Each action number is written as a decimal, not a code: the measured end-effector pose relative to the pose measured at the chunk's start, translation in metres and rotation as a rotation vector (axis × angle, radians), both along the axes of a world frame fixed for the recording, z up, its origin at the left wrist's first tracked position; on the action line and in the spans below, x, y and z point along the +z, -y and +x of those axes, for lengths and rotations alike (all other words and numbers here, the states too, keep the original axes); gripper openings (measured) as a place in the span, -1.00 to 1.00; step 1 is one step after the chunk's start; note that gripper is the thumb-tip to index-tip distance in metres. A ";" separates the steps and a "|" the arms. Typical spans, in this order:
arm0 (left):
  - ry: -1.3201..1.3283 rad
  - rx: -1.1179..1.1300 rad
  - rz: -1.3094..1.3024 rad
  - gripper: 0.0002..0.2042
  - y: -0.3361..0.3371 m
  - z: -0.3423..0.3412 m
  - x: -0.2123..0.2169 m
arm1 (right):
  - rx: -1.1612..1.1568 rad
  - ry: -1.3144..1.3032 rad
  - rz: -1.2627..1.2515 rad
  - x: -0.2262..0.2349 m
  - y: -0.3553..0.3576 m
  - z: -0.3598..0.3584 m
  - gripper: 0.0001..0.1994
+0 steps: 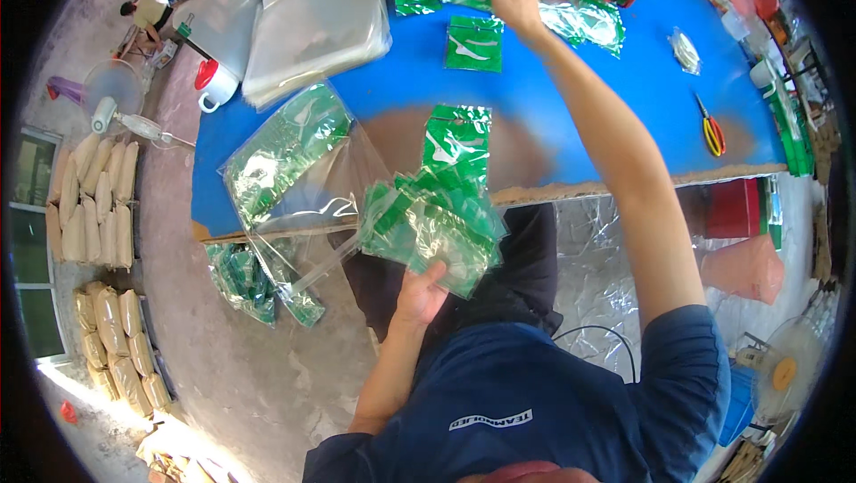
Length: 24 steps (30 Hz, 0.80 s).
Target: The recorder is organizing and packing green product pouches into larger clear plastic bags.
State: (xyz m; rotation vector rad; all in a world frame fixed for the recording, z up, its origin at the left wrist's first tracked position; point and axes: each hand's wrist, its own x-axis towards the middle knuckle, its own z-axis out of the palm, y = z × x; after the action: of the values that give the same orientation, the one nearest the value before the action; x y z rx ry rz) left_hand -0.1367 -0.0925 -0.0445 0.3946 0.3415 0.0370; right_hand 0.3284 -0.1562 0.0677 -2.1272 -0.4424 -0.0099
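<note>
While the left hand (421, 297) grips a fanned bunch of green packets (430, 224) at its lower edge, thumb pressed on top, the right arm reaches right across the blue table (392, 73)! Out at the far side, the right hand (515, 6) is over a heap of green packets (580, 24), fingers bent in toward the thumb, and whether they pinch a packet I cannot tell. The bunch sits at the table's near edge, in front of the body, and just beyond it a green packet (457, 140) lies on the top, overlapped by the fan. Another, a lone packet (474, 53), lies near the heap. To the left, a clear bag (294, 153) with green packets inside; well to the right, scissors (711, 131).
</note>
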 end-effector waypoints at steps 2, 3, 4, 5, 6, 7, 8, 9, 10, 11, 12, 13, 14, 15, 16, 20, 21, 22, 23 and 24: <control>-0.021 0.015 -0.012 -0.38 -0.002 -0.003 0.001 | 0.072 0.168 -0.250 -0.034 -0.005 -0.029 -0.36; -0.029 0.039 -0.004 -0.38 -0.007 -0.008 0.002 | 0.216 0.269 -0.408 -0.048 -0.013 -0.070 -0.41; -0.016 0.033 0.004 -0.38 -0.006 -0.008 0.005 | 0.244 0.434 -0.476 -0.058 -0.007 -0.082 -0.51; -0.004 0.025 0.009 -0.38 -0.004 -0.007 0.006 | 0.268 0.597 -0.547 -0.067 0.000 -0.087 -0.61; -0.008 0.021 0.006 -0.38 -0.004 -0.007 0.004 | 0.267 0.592 -0.550 -0.072 0.003 -0.089 -0.61; -0.009 0.018 0.006 -0.38 -0.004 -0.007 0.001 | 0.203 0.638 -0.724 -0.075 0.005 -0.091 -0.67; -0.009 0.015 0.006 -0.38 -0.004 -0.008 -0.001 | 0.137 0.682 -0.897 -0.078 0.008 -0.091 -0.72; -0.006 0.008 0.006 -0.38 -0.004 -0.007 0.000 | 0.130 0.682 -0.899 -0.076 0.010 -0.090 -0.72; -0.014 -0.001 0.031 -0.36 -0.004 -0.008 0.001 | 0.204 0.746 -0.949 -0.074 0.012 -0.089 -0.77; -0.021 -0.010 0.057 -0.33 -0.004 -0.008 0.002 | 0.279 0.810 -0.998 -0.071 0.015 -0.087 -0.81; -0.017 -0.010 0.057 -0.33 -0.004 -0.010 0.002 | 0.277 0.814 -0.999 -0.066 0.019 -0.083 -0.81; -0.024 -0.026 0.056 -0.33 -0.005 -0.013 0.003 | 0.340 0.758 -0.895 -0.057 0.025 -0.077 -0.83; -0.031 -0.041 0.055 -0.33 -0.005 -0.017 0.003 | 0.402 0.700 -0.791 -0.050 0.030 -0.073 -0.86; -0.033 -0.032 0.057 -0.33 -0.008 -0.026 0.001 | 0.409 0.704 -0.786 -0.041 0.026 -0.081 -0.86; -0.069 -0.065 0.102 -0.31 -0.012 -0.038 -0.003 | 0.317 0.708 -0.696 -0.031 0.024 -0.096 -0.87; -0.058 -0.133 0.114 -0.22 -0.021 -0.074 0.004 | 0.444 0.789 -0.781 -0.017 0.026 -0.209 -0.76; -0.047 -0.157 0.128 -0.22 -0.026 -0.084 0.001 | 0.504 0.840 -0.831 -0.028 0.027 -0.238 -0.71; -0.052 -0.167 0.127 -0.22 -0.029 -0.088 0.005 | 0.396 0.997 -0.740 -0.046 0.027 -0.261 -0.69; -0.023 -0.155 0.106 -0.24 -0.032 -0.093 0.010 | 0.290 1.146 -0.637 -0.062 0.025 -0.277 -0.66; 0.012 -0.139 0.083 -0.26 -0.033 -0.095 0.016 | 0.292 1.141 -0.637 -0.063 0.030 -0.282 -0.66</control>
State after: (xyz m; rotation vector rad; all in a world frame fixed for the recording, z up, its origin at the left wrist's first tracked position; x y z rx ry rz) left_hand -0.2320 -0.0596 -0.0289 0.4990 0.3009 -0.0827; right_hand 0.0462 -0.1858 0.0046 -2.4600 -1.5747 -1.0748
